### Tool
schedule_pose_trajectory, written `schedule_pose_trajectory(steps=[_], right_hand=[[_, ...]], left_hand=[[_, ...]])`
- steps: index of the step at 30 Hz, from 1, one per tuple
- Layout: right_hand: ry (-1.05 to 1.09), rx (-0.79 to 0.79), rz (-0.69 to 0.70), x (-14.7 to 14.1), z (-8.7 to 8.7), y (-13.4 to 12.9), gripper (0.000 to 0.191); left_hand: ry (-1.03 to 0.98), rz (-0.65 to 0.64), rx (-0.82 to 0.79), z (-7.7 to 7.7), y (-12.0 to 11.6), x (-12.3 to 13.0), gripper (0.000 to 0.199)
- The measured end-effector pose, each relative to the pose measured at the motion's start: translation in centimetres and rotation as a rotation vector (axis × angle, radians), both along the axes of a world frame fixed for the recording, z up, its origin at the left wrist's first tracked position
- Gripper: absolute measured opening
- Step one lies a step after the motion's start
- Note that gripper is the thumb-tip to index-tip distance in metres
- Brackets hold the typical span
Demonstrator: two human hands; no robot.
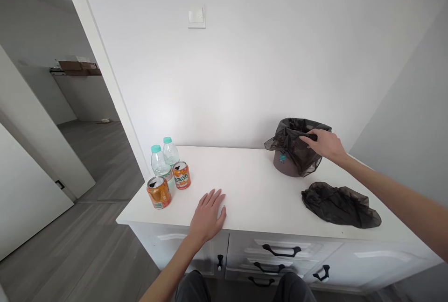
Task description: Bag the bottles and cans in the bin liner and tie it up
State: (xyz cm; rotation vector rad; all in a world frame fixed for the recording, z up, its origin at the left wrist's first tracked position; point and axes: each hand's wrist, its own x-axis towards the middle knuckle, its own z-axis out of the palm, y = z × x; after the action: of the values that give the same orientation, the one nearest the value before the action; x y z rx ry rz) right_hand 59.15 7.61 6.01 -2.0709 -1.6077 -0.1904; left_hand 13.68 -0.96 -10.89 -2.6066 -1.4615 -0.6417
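Note:
My left hand [207, 217] lies flat on the white cabinet top [241, 190] near its front edge, fingers spread, holding nothing. On the right, my right hand [324, 143] pinches the rim of a black bag [292, 141] that lines a small brownish bin [284, 165] and hangs over its sides. A second black bag [341, 205] lies crumpled on the cabinet top in front of the bin. At the left end stand two orange cans [159, 193] [181, 176] and two clear bottles [160, 162] [171, 151] with teal caps.
The white wall [231, 73] with a light switch [196, 17] rises behind the cabinet. Black drawer handles [282, 250] stick out of its front. An open doorway to another room is at the left. My knees show below the front edge.

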Motion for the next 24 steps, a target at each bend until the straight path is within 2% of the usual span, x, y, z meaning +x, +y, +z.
schedule_pose_trajectory(steps=[4, 9, 16, 21, 24], right_hand=[[0.056, 0.043, 0.138, -2.1, 0.1, -2.6, 0.056], [0.114, 0.065, 0.324, -6.1, 0.8, -6.4, 0.048], [0.185, 0.076, 0.498, -11.1, 1.8, -10.7, 0.037], [0.237, 0.081, 0.581, -12.6, 2.6, -12.7, 0.032], [0.406, 0.109, 0.687, -12.3, 2.4, -13.9, 0.031]], left_hand=[[-0.008, -0.001, -0.003, -0.2, -0.2, 0.0, 0.044], [0.008, -0.002, -0.003, -0.1, -0.3, 0.0, 0.045], [0.037, -0.001, -0.003, -0.2, -0.2, -0.1, 0.046], [0.029, -0.011, 0.021, -0.4, 0.0, -0.2, 0.047], [0.046, -0.006, 0.017, -0.3, 0.1, -0.2, 0.047]])
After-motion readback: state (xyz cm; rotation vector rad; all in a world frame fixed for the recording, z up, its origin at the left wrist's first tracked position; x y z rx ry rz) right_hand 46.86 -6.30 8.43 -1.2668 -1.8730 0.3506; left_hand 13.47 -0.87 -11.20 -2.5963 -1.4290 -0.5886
